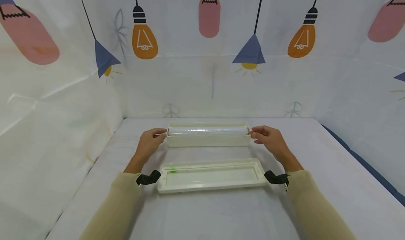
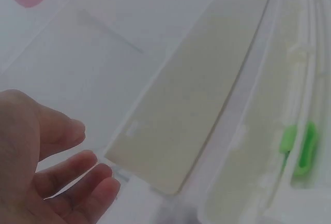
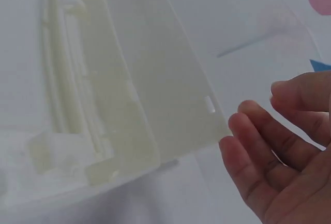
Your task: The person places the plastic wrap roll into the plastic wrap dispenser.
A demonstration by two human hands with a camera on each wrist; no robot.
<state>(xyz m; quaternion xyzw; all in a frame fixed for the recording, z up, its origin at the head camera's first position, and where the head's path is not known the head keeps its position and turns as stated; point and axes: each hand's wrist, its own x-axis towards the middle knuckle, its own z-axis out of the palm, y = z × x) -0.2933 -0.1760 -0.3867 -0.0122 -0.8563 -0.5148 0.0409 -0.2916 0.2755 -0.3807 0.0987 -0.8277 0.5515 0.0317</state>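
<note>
A cream plastic-wrap dispenser box (image 1: pixel 209 141) stands lengthwise on the table, with a shiny roll of plastic wrap (image 1: pixel 207 130) lying in its top. My left hand (image 1: pixel 149 144) is at the box's left end, fingers loosely bent; in the left wrist view the fingertips (image 2: pixel 107 180) are close beside the corner. At the opposite end is my right hand (image 1: pixel 269 140), its thumb and fingers apart and the fingertips (image 3: pixel 230 146) by the box corner. Whether either hand touches the box is hard to tell. Nearer to me lies the long cream lid (image 1: pixel 212 178), inner side up, with a green slide cutter (image 2: pixel 306 149).
A white-covered table (image 1: pixel 209 215) carries the box and lid. Behind it hangs a white sheet (image 1: pixel 190 85) printed with lamps and bulbs, and another sheet side (image 1: pixel 57 127) closes off the left. A dark blue strip (image 1: pixel 364 159) runs along the right edge.
</note>
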